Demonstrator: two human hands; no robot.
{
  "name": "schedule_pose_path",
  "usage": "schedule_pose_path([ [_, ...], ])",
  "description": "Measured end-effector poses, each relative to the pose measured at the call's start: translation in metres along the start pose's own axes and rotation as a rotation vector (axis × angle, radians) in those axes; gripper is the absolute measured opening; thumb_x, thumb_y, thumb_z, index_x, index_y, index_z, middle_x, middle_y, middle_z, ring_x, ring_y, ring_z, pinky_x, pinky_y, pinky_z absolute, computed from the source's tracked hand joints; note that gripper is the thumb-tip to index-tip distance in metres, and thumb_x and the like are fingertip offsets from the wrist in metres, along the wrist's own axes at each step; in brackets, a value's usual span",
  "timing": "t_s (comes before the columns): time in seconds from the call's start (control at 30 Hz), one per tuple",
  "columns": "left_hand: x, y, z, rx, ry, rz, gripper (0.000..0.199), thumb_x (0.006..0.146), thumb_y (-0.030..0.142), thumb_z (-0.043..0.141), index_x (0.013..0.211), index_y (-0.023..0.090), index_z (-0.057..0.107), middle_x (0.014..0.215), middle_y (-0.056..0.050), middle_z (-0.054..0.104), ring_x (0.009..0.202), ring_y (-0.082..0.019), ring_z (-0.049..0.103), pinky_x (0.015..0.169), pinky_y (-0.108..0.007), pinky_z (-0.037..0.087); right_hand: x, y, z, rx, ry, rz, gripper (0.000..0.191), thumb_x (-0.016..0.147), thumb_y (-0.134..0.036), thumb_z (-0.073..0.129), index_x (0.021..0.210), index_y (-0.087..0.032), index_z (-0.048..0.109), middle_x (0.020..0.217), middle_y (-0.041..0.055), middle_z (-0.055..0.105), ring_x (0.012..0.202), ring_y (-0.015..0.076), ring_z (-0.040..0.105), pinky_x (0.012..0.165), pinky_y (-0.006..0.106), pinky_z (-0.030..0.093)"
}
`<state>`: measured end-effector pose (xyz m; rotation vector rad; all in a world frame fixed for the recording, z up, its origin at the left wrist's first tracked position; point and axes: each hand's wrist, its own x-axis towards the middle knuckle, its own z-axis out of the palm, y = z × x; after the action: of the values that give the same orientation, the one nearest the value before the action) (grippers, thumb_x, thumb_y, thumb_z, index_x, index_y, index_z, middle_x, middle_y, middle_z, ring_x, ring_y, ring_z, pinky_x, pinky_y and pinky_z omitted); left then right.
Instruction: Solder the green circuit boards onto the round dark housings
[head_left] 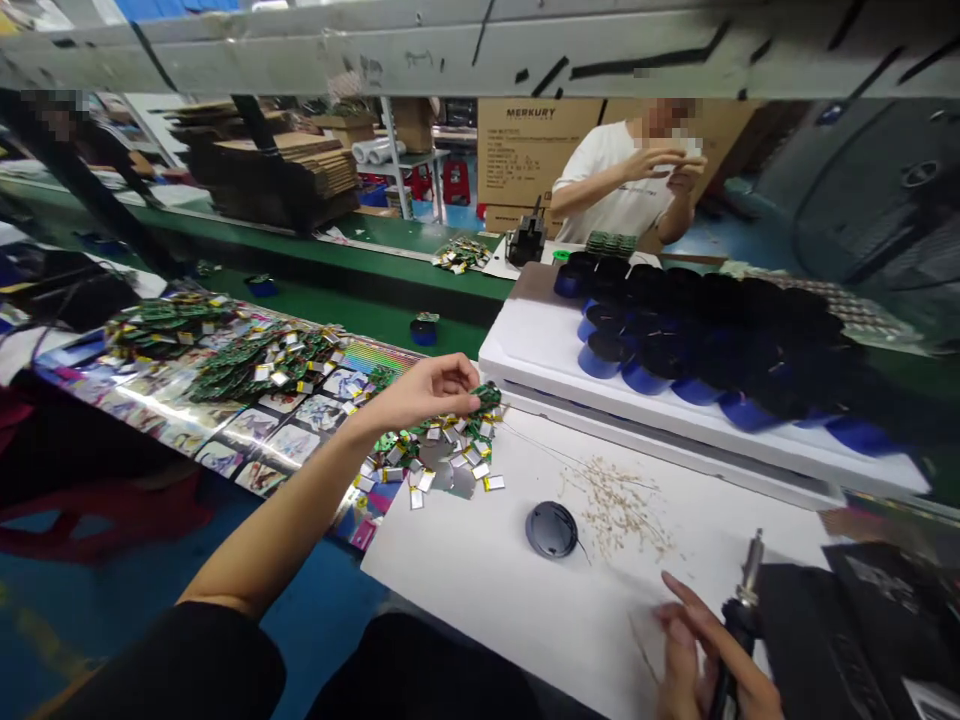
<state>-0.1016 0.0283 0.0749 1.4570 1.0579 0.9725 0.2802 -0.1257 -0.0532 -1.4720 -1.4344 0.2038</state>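
My left hand pinches a small green circuit board at the right end of a pile of boards with silver battery packs. Low at the right, my right hand grips a black electric screwdriver, its metal bit pointing up and its index finger stretched out. Between the hands, a round black plastic cap with a thin wire lies on the white work board. Small tan bits, perhaps screws, are scattered beyond it.
White foam trays hold rows of blue-and-black round housings. More circuit boards are heaped at left. Behind runs a green conveyor; a person in a white shirt works across it. An overhead beam crosses the top; black material lies at right.
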Motion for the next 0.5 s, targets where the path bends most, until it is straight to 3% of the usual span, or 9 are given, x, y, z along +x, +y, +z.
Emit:
schedule_pose_path([
  [0.1, 0.01, -0.004, 0.044, -0.173, -0.203, -0.038, 0.046, 0.08, 0.045, 0.093, 0.095, 0.018, 0.059, 0.075, 0.004, 0.063, 0.069, -0.012, 0.068, 0.07, -0.026, 0.057, 0.011, -0.012, 0.007, 0.112, 0.096, -0.149, 0.026, 0.093, -0.034, 0.079, 0.112, -0.019, 0.069, 0.108, 0.015, 0.084, 0.081, 0.0266, 0.084, 0.07, 0.038, 0.07],
  [0.27, 0.017, -0.022, 0.113, -0.365, -0.443, -0.153, 0.05, 0.079, 0.048, 0.095, 0.095, 0.018, 0.056, 0.076, 0.0, 0.071, 0.068, -0.016, 0.075, 0.071, -0.028, 0.057, 0.036, -0.04, 0.029, 0.164, 0.03, -0.445, 0.061, 0.083, -0.016, 0.087, 0.135, -0.021, 0.057, 0.135, 0.0162, 0.076, 0.123, 0.0318, 0.077, 0.101, 0.057, 0.067],
  [0.37, 0.015, -0.034, 0.138, -0.426, -0.456, -0.165, 0.054, 0.077, 0.051, 0.096, 0.094, 0.017, 0.058, 0.077, -0.001, 0.073, 0.07, -0.015, 0.074, 0.073, -0.028, 0.057, 0.046, -0.051, 0.042, 0.13, -0.048, -0.487, 0.066, 0.084, -0.018, 0.088, 0.14, -0.024, 0.053, 0.139, 0.0167, 0.072, 0.131, 0.0322, 0.072, 0.106, 0.061, 0.064],
  [0.5, 0.009, -0.048, 0.151, -0.434, -0.365, -0.105, 0.052, 0.074, 0.047, 0.099, 0.09, 0.015, 0.061, 0.08, -0.001, 0.072, 0.075, -0.011, 0.069, 0.075, -0.023, 0.051, 0.05, -0.054, 0.051, 0.119, -0.044, -0.507, 0.062, 0.088, -0.017, 0.084, 0.14, -0.026, 0.053, 0.133, 0.0129, 0.075, 0.124, 0.0289, 0.076, 0.103, 0.058, 0.067],
])
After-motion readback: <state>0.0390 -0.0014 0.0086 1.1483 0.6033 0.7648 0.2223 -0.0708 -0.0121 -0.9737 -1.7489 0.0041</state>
